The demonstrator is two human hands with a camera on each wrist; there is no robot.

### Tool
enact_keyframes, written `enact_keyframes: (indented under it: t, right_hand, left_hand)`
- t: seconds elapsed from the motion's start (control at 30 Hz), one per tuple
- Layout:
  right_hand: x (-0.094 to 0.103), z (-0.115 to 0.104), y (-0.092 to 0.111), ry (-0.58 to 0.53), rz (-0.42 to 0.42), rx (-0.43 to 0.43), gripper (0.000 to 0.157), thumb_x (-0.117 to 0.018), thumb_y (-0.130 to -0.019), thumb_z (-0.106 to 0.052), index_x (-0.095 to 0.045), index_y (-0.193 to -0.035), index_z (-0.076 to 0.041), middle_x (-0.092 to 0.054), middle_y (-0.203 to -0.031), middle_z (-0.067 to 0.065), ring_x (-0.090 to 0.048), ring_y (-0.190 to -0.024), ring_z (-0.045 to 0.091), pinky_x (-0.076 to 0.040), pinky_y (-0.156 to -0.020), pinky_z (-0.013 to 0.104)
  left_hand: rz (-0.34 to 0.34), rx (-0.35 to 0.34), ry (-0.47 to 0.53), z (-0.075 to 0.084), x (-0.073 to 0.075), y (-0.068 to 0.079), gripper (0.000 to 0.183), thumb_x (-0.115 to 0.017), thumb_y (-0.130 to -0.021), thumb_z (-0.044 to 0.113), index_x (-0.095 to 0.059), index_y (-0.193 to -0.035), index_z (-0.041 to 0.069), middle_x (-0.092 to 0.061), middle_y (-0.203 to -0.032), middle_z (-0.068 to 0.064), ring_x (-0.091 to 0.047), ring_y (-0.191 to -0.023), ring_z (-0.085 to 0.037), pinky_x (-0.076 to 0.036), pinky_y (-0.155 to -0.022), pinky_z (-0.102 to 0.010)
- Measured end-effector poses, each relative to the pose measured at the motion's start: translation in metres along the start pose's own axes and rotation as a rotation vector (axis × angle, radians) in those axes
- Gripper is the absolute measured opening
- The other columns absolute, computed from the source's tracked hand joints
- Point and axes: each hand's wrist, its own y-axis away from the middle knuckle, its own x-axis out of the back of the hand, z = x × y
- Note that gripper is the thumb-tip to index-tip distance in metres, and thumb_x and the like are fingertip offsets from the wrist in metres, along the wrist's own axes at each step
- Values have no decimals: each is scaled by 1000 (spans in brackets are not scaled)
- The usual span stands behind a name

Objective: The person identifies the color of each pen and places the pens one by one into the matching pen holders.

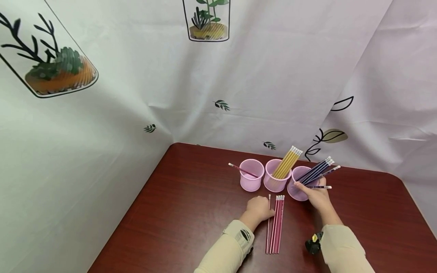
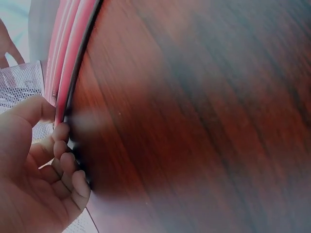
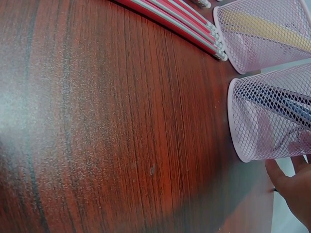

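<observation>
My left hand (image 1: 257, 209) pinches a pink pencil (image 1: 268, 235) between thumb and fingertip, at the left side of a row of pink pencils (image 1: 277, 227) lying on the table. In the left wrist view, the left hand (image 2: 39, 160) has its thumb and forefinger at the end of the pink pencils (image 2: 70, 53). My right hand (image 1: 317, 195) grips the right pink mesh cup (image 1: 297, 191), thumb at its front rim and fingers at its far side. Dark blue pencils (image 1: 315, 172) lean out of that cup; one dark pencil (image 1: 321, 187) crosses over the hand.
A middle mesh cup (image 1: 273, 185) holds yellow pencils (image 1: 288, 163). The left mesh cup (image 1: 250, 185) holds a single pink pencil (image 1: 239, 168) leaning leftward. All three cups stand in a row near the back of the brown table (image 1: 191, 197), before a patterned cloth (image 1: 205, 76).
</observation>
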Motion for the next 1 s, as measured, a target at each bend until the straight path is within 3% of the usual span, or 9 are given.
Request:
enact_keyframes:
  t: [0.23, 0.37, 0.5, 0.63, 0.83, 1.0]
  right_hand:
    - [-2, 1, 0, -32, 10, 26, 90, -74, -79, -30, -11, -140, -5, -31, -136, 21, -29, -126, 29, -21, -106, 44]
    - [-3, 3, 1, -38, 21, 44, 90, -74, -78, -32, -14, -139, -4, -32, -134, 23, -30, -125, 31, -22, -106, 46]
    - [-2, 3, 2, -21, 13, 49, 94, -74, -77, -37, -12, -139, -2, -31, -135, 24, -29, -124, 33, -21, -106, 48]
    - [-1, 2, 2, -21, 3, 44, 96, -73, -78, -36, -9, -141, -2, -28, -137, 24, -27, -126, 33, -19, -107, 47]
    - [0, 2, 0, -17, -3, 25, 92, -72, -81, -29, -8, -142, -3, -28, -139, 22, -28, -127, 30, -20, -107, 45]
    - [0, 1, 0, -8, -7, 32, 91, -71, -81, -29, -9, -141, -2, -27, -138, 23, -28, -127, 31, -20, -107, 46]
  left_hand:
    - [17, 39, 72, -4, 1, 2, 38, -70, -68, 51, -60, -60, 15, -67, -75, -2, -61, -63, -18, -44, -49, -30]
    - [63, 23, 137, -6, 6, 4, 37, -69, -67, 48, -54, -54, 18, -61, -64, 1, -57, -56, -16, -41, -45, -29]
    - [141, -15, 225, -9, 16, 6, 34, -67, -66, 41, -47, -49, 19, -45, -48, 9, -44, -44, -11, -32, -40, -25]
    - [203, -39, 313, -13, 27, 6, 33, -67, -66, 36, -45, -49, 19, -35, -44, 12, -36, -42, -7, -26, -39, -22]
    - [239, -21, 415, -19, 45, 3, 30, -68, -67, 34, -45, -52, 20, -36, -45, 13, -38, -45, -6, -27, -41, -21]
    - [323, -2, 426, -23, 59, 1, 27, -67, -67, 34, -47, -53, 23, -39, -48, 15, -39, -49, -3, -29, -44, -22]
